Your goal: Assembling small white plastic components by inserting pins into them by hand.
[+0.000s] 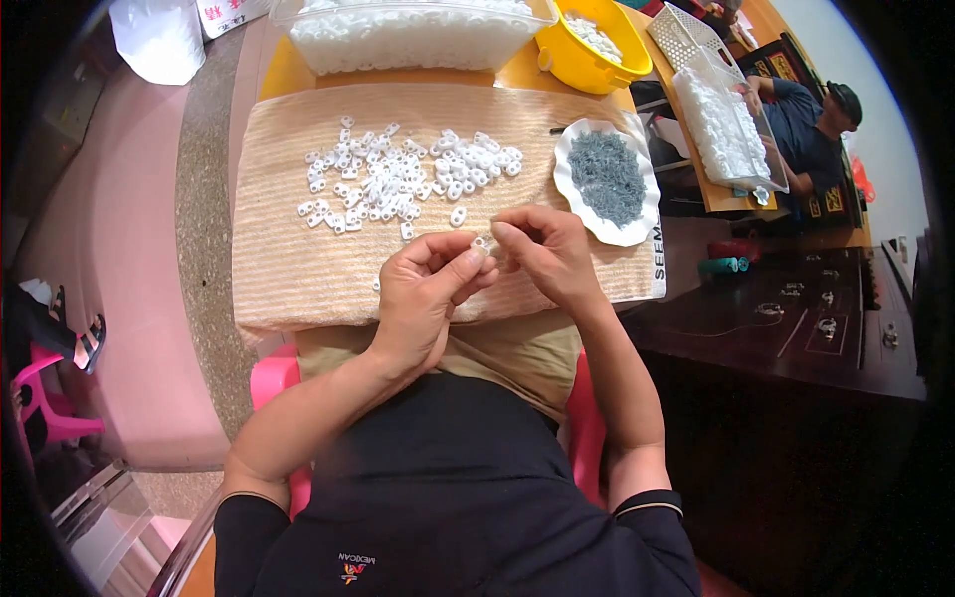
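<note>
My left hand is closed, pinching a small white plastic piece with a hole in it between thumb and fingertips. Right beside it, my right hand is also closed in a pinch; whatever its fingertips hold is too small to make out. Beyond my hands, a loose pile of white oval two-holed pieces spreads over a striped beige towel. A single white piece lies just past my fingertips. To the right, a white wavy-rimmed plate holds a heap of small grey-blue slivers.
At the table's far edge stand a clear bin full of white pieces and a yellow basin. Another person sits at the far right by a second clear bin. Dark wooden furniture stands on my right.
</note>
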The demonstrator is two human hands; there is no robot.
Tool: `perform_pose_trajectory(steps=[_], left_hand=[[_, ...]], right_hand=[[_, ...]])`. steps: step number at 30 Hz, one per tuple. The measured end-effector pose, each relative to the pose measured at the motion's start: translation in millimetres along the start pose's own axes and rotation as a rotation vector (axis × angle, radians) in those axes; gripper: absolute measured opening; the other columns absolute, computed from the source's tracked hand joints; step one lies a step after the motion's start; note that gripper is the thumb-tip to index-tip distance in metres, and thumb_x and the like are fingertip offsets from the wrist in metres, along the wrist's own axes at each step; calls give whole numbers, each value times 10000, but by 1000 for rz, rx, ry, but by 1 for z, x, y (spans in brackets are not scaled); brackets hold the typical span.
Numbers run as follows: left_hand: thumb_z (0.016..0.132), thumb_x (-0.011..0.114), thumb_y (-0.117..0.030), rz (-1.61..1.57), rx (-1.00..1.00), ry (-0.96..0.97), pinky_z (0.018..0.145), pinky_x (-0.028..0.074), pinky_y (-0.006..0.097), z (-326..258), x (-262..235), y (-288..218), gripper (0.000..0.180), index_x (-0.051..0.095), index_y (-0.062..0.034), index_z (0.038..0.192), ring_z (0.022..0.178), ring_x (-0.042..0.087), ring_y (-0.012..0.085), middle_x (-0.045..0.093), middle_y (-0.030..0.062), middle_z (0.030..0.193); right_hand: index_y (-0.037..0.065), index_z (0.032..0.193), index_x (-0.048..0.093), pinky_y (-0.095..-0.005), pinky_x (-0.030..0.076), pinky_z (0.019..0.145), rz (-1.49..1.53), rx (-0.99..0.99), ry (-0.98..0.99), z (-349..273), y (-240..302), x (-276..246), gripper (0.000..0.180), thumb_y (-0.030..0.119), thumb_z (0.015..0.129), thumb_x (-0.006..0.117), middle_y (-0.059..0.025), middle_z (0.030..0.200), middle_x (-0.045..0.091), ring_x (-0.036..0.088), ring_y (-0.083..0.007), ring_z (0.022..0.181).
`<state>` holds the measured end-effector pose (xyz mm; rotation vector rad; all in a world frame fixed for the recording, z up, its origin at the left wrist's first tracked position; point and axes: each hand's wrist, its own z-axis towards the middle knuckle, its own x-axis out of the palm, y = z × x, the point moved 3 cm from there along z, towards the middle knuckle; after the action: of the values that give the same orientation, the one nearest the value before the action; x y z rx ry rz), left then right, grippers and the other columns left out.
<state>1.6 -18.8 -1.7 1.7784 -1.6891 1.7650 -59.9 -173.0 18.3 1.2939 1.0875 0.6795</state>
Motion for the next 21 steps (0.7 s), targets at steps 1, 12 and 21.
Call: perform_pose_trajectory(steps=[1,12,21], left_hand=[[888,628,5,-24,15,-2,793,585,302,0,0,-2,157,610,5,1044,837,668,176,660,102,924],[897,621,-1,-41,129,-30,794,583,291,9,-5,-20,147,609,28,1041,840,669,169,665,105,933],[888,621,10,-38,137,-51,795,591,307,11,-7,-24,167,603,11,1054,851,672,188,654,102,933]], right_hand=[[-18,958,664,-240,466,564,-93,-98,-1,6,-2,1,115,72,893,635,-35,723,616,575,-103,609],[51,990,637,-416,490,702,-783,-250,19,23,9,29,281,188,754,702,-137,890,614,619,-348,829],[65,948,605,-424,486,657,-765,-328,-13,18,9,35,198,143,776,665,-135,852,602,611,-347,789]])
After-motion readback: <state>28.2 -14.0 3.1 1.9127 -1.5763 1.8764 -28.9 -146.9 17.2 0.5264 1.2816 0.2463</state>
